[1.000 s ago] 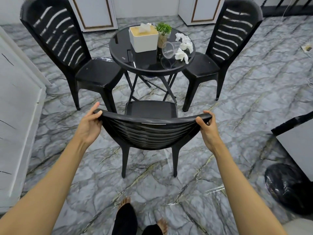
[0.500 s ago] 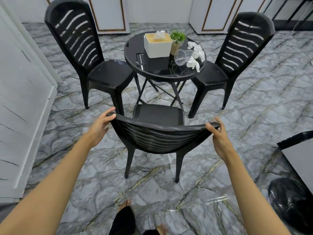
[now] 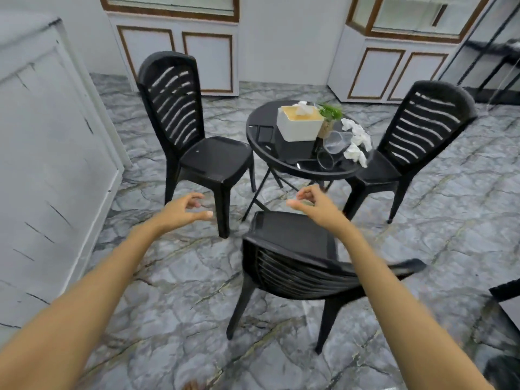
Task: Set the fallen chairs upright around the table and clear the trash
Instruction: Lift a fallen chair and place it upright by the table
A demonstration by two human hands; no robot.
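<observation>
Three black plastic chairs stand upright around a small round black table (image 3: 284, 164): the near chair (image 3: 292, 240) just below my arms, a left chair (image 3: 197, 153) and a right chair (image 3: 416, 142). On the table lie crumpled white tissues (image 3: 356, 142) and a tipped clear plastic cup (image 3: 336, 142). My left hand (image 3: 183, 211) hovers over the floor left of the near chair, fingers curled apart, holding nothing. My right hand (image 3: 315, 205) hangs above the near chair's seat, also empty.
A white tissue box (image 3: 299, 125), a small potted plant (image 3: 329, 114) and a dark phone (image 3: 266, 134) sit on the table. A white cabinet (image 3: 42, 164) stands at left. White cupboards (image 3: 180, 57) line the back wall. A black bag (image 3: 503, 372) lies at the lower right.
Both hands let go of the near chair's backrest and lifted forward above it. My view rose and swung left, showing more of the back wall.
</observation>
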